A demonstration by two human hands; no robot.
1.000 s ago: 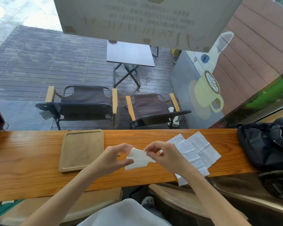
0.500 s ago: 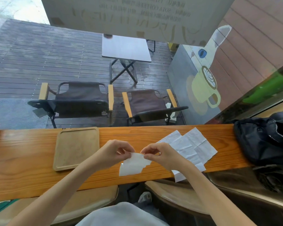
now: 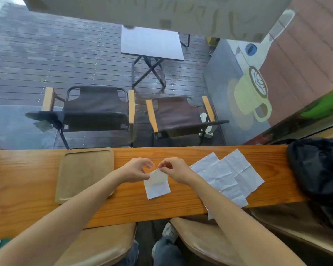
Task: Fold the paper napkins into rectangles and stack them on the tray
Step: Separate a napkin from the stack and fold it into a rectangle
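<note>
1. The wooden counter [image 3: 37, 175] runs the full width of the view, with a window behind it looking onto two folding chairs [image 3: 96, 112] and a small table [image 3: 152, 44] on a wet deck.
2. A black bag [image 3: 319, 169] sits on the counter's right end, just beside the loose paper.
3. The wooden tray [image 3: 85, 173] lies flat on the counter, left of the hands, and carries no napkin that I can see.
4. A loose pile of unfolded napkins [image 3: 231, 173] is spread overlapping to the right of the hands, one corner hanging over the near edge of the counter.
5. The left hand [image 3: 136, 169] and the right hand [image 3: 175, 169] meet above the counter between tray and pile; each pinches the upper edge of one folded napkin [image 3: 158, 186] with curled fingertips, a narrow grip on thin paper.
6. That napkin is already doubled, its lower part resting on the wood while its top edge is lifted off it.
7. The step in hand looks like the fold itself: the top edge is being brought over to make a rectangle, so the task seems barely begun.
8. The next move probably calls for matching the edges, pressing the crease flat, then carrying the napkin left onto the tray.
</note>
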